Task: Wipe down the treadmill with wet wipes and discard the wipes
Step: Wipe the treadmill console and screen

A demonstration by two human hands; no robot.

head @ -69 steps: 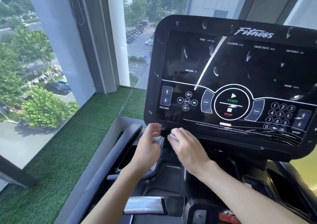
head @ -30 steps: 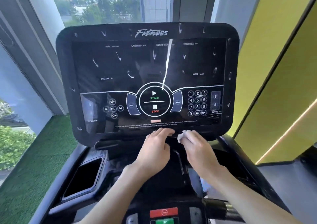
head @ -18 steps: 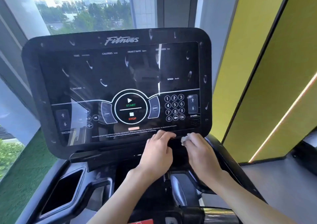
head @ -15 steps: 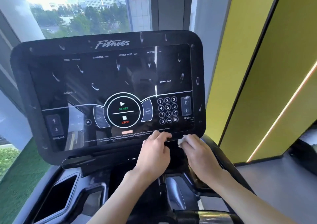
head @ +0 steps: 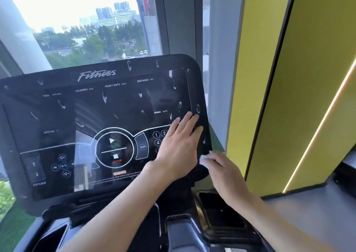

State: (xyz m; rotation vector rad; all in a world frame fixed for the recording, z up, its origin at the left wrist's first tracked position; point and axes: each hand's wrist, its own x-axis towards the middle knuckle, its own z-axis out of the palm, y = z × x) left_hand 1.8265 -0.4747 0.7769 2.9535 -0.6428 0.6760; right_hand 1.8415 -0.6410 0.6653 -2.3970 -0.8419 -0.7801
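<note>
My left hand (head: 178,147) lies flat, fingers straight, on the console (head: 92,109); my right hand (head: 225,172), just beside it, pinches the wipe (head: 203,158) against the console's edge. The wipe is light, limp, damp: I judge a bunched fingertip grip best.

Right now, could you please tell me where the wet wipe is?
In the head view, the wet wipe is bunched in the right hand against the lower right edge of the treadmill console, just right of the left hand flat on the screen.
</note>
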